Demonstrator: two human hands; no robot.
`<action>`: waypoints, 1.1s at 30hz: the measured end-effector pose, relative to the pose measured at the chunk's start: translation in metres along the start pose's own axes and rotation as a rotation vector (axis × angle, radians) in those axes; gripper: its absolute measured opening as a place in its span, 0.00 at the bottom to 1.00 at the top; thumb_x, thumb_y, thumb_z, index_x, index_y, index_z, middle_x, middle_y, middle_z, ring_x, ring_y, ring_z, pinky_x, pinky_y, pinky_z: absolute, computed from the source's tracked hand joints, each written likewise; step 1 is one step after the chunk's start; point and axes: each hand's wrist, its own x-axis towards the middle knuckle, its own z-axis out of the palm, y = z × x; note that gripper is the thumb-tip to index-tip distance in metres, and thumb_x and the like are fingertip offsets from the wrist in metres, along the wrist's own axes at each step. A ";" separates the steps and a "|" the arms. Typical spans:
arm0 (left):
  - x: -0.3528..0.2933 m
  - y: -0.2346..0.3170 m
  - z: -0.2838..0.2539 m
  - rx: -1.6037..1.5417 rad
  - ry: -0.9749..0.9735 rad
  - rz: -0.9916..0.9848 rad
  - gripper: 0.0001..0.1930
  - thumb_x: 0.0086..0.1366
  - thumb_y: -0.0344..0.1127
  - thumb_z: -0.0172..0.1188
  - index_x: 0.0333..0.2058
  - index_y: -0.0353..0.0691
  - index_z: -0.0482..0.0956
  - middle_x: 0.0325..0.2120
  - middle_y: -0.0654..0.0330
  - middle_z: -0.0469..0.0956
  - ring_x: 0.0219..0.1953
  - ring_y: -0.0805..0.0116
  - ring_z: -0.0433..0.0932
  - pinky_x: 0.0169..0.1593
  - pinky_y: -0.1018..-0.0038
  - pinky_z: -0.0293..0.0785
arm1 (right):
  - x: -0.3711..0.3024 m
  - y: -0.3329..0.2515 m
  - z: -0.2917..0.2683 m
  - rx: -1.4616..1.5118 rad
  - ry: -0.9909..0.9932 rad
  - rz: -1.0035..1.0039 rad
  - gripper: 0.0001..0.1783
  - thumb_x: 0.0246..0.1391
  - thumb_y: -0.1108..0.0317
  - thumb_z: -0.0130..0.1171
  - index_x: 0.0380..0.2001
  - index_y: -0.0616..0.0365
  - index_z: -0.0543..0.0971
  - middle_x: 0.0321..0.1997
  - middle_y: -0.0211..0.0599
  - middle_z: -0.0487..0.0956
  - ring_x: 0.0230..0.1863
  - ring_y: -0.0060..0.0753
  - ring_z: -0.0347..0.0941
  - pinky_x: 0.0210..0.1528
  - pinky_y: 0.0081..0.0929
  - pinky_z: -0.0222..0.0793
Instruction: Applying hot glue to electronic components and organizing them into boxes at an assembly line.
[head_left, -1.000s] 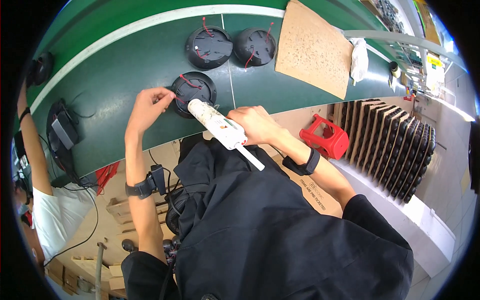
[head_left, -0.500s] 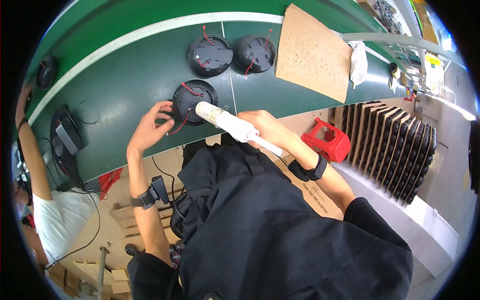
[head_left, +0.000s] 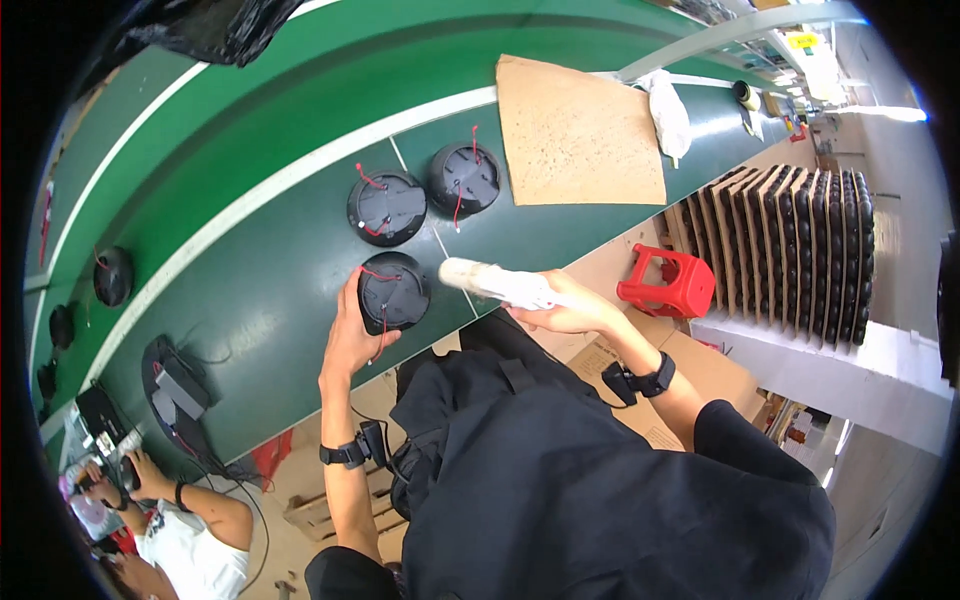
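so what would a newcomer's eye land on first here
Probably the bright red stool, right of the person's right hand, near the row of boards crowded with dark round parts. Next, perhaps, the white gun-shaped tool in that hand, its tip just right of the round black housing that the left hand grips by its rim.

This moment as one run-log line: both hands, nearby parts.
left hand: gripping left side of round black housing | right hand: holding white gun-shaped tool, tip apart from housing | nearby: second housing, third housing, brown board
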 end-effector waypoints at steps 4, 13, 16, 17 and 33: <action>0.009 0.008 0.010 0.070 -0.039 0.008 0.64 0.35 0.31 0.81 0.69 0.49 0.48 0.64 0.48 0.60 0.62 0.43 0.67 0.62 0.56 0.70 | -0.017 0.047 -0.011 0.283 0.160 -0.053 0.18 0.50 0.74 0.56 0.47 0.64 0.75 0.29 0.33 0.80 0.26 0.25 0.77 0.30 0.26 0.73; 0.059 0.056 0.076 0.230 -0.081 0.179 0.64 0.39 0.48 0.80 0.70 0.52 0.44 0.62 0.44 0.62 0.50 0.34 0.76 0.49 0.49 0.78 | -0.026 0.106 -0.062 0.309 0.388 0.269 0.17 0.56 0.68 0.55 0.50 0.56 0.75 0.43 0.28 0.79 0.30 0.18 0.76 0.29 0.19 0.71; 0.077 0.076 0.103 0.262 -0.011 0.152 0.63 0.40 0.51 0.79 0.70 0.50 0.44 0.61 0.44 0.63 0.50 0.35 0.76 0.49 0.49 0.78 | -0.030 0.116 -0.086 0.310 0.367 0.241 0.18 0.56 0.67 0.55 0.51 0.57 0.75 0.42 0.28 0.79 0.31 0.18 0.76 0.29 0.20 0.71; 0.081 0.080 0.111 0.256 0.019 0.137 0.63 0.41 0.52 0.78 0.70 0.49 0.44 0.61 0.43 0.63 0.49 0.35 0.77 0.48 0.49 0.78 | -0.032 0.119 -0.093 0.328 0.352 0.207 0.20 0.56 0.67 0.56 0.53 0.57 0.75 0.41 0.28 0.79 0.32 0.17 0.76 0.30 0.20 0.71; 0.076 0.027 0.075 0.004 0.519 -0.354 0.26 0.53 0.42 0.69 0.46 0.30 0.79 0.34 0.43 0.82 0.39 0.50 0.83 0.46 0.61 0.78 | -0.003 0.216 -0.162 0.561 0.212 0.126 0.22 0.62 0.66 0.58 0.58 0.57 0.68 0.42 0.36 0.79 0.21 0.18 0.68 0.22 0.21 0.65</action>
